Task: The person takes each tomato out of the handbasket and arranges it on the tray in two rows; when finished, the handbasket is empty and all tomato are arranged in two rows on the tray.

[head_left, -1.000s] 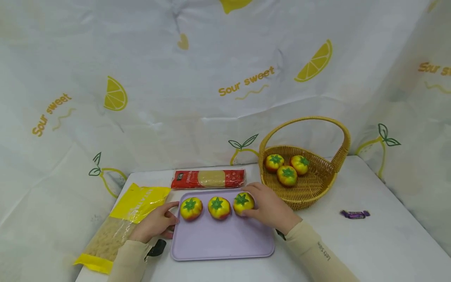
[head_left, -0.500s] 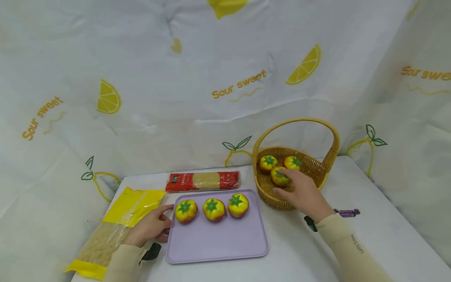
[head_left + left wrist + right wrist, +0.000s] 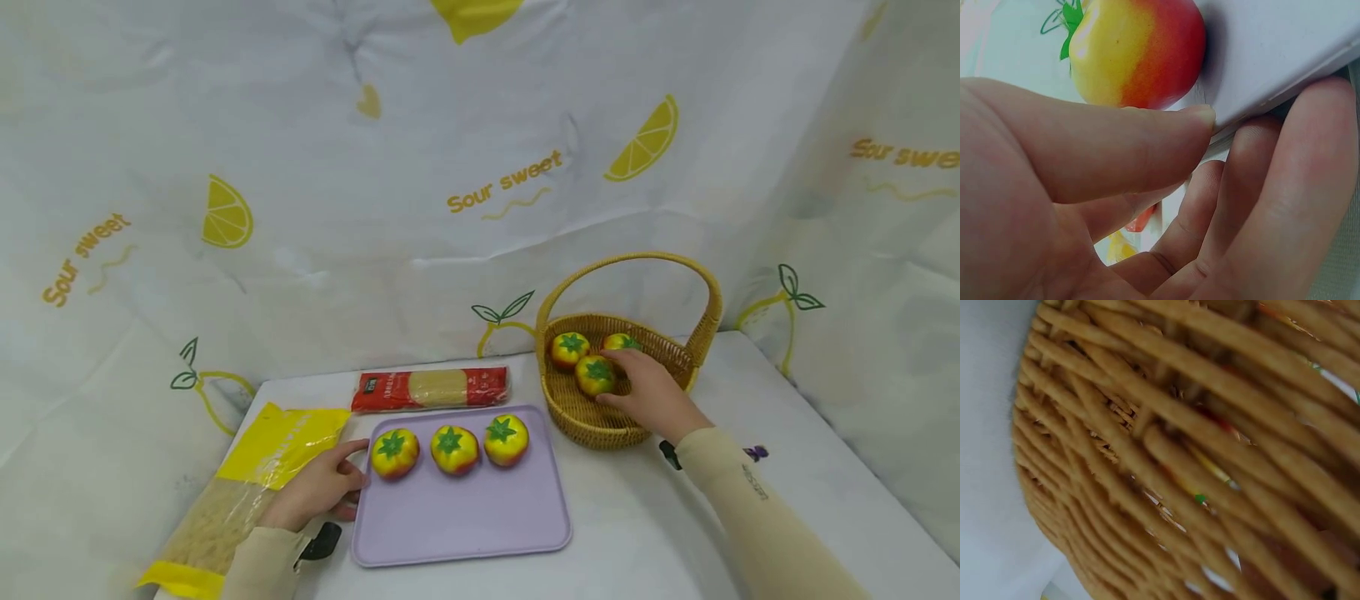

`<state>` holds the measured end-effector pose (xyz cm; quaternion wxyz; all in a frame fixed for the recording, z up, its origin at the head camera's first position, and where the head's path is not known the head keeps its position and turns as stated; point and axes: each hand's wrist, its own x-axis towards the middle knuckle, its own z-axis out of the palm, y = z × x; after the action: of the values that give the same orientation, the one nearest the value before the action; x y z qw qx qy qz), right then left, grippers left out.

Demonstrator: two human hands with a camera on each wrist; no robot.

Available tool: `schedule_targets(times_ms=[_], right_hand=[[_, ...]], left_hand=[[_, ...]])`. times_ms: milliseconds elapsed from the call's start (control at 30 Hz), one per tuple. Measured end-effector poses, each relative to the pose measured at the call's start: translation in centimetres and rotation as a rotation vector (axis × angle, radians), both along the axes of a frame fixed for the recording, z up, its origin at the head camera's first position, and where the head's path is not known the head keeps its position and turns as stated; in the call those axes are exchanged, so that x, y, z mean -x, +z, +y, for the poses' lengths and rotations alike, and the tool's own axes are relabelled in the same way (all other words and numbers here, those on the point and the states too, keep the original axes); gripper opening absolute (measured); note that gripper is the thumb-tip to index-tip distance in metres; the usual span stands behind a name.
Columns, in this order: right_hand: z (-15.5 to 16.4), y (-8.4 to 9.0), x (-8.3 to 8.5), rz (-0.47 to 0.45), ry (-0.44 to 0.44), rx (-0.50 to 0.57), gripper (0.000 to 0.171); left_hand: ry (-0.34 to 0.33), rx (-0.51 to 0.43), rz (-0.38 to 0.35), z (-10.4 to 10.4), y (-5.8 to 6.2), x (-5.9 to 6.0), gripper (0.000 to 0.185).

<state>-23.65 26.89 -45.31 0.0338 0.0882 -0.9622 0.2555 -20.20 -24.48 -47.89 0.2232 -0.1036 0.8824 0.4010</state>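
A lavender tray (image 3: pixel 465 517) lies on the white table with three yellow-red toy tomatoes in a row: left (image 3: pixel 395 453), middle (image 3: pixel 453 449), right (image 3: pixel 506 440). My left hand (image 3: pixel 322 486) pinches the tray's left rim, thumb on top and fingers underneath. In the left wrist view the thumb (image 3: pixel 1116 150) lies on the tray edge (image 3: pixel 1285 50) beside the left tomato (image 3: pixel 1141 50). My right hand (image 3: pixel 639 388) reaches into the wicker basket (image 3: pixel 581 417) and curls round the front tomato (image 3: pixel 592 375). Two more tomatoes (image 3: pixel 567 349) sit behind it. The right wrist view shows only basket weave (image 3: pixel 1147 456).
A red packet of noodles (image 3: pixel 431 387) lies behind the tray. A yellow bag of pasta (image 3: pixel 247 487) lies at the left table edge. A purple candy (image 3: pixel 756 452) shows behind my right forearm. Lemon-print cloth hangs behind and at both sides.
My right hand let go of the right tomato on the tray, moved right into the basket and closed round the front tomato. The left hand stayed on the tray rim.
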Motion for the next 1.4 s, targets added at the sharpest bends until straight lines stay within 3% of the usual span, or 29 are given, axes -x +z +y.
schedule_targets(times_ms=[400,867,1167,1400], right_hand=[[-0.6,-0.1,1.2,-0.043,0.021,-0.035,0.073],[-0.6,0.3,1.3,-0.019,0.035,-0.057,0.067],[-1.5,3.1,-0.1,0.002,0.053,-0.072,0.069],[-4.1,6.2,-2.7,0.03,0.092,-0.032,0.071]], left_hand=[[0.004,0.004,0.013,0.2,0.2,-0.1,0.065],[0.014,0.006,0.014,0.3,0.2,-0.2,0.065],[0.014,-0.007,0.009,-0.1,0.2,-0.4,0.066],[-0.007,-0.024,0.038,0.1,0.5,-0.4,0.064]])
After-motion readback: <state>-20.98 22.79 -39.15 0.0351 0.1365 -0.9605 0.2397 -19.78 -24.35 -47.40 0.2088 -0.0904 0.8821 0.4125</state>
